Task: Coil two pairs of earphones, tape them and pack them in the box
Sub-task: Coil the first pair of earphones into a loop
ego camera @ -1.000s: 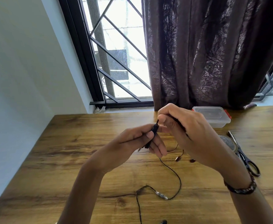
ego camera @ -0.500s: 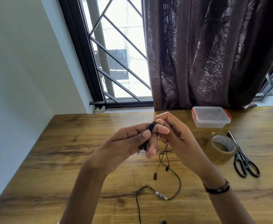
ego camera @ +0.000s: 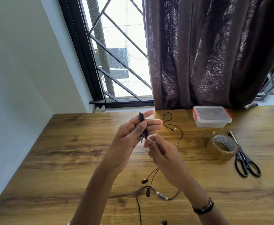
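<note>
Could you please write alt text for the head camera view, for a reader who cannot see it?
Left hand holds a coiled black earphone cable; right hand pinches its loose end. Box, tape roll and scissors sit on the wooden table.

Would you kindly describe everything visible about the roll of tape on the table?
The roll of tape is brown and glossy, with a pale printed core inside. It lies tilted on the wooden table, its opening facing up and left, a loose end at its top. The black-handled scissors lie against its right side. Neither hand touches it.
</note>
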### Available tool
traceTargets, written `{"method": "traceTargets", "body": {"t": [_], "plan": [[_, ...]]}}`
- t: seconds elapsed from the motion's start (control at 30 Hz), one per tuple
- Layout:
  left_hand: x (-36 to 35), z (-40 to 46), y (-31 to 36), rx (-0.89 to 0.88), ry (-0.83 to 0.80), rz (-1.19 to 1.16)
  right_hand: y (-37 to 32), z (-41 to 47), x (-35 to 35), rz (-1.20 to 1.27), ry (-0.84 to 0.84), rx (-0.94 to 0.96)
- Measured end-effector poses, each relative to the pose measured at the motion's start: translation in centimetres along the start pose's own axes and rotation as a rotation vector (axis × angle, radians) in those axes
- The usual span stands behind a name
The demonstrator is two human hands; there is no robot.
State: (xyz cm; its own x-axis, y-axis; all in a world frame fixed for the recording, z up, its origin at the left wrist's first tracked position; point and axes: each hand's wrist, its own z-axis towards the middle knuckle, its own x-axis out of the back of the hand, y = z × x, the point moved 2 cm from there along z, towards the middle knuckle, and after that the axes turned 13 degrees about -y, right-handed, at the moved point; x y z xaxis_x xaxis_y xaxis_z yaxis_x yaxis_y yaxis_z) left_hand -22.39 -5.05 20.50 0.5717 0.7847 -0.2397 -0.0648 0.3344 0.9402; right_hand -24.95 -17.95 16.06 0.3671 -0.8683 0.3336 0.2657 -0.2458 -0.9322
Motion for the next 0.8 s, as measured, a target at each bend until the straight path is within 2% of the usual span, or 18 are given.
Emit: {"method": "traceTargets", "body": {"t": [0.23,0.43,0.8], "plan": [[0.3,0.2,-1.0,-0.033,0.063,0.294,-0.8,-1.0,0.3,-0.209,-0.080,-0.016],[0.4,0.1,-1.7,-0.021,0.026,0.461,-2.5,-1.4,1.6,-0.449,-0.086,0.011],[0.0,-0.7,-1.1,-0.012,-0.223,0.335,-6.4,-0.2,5.3,-0.620,-0.039,0.108]]}}
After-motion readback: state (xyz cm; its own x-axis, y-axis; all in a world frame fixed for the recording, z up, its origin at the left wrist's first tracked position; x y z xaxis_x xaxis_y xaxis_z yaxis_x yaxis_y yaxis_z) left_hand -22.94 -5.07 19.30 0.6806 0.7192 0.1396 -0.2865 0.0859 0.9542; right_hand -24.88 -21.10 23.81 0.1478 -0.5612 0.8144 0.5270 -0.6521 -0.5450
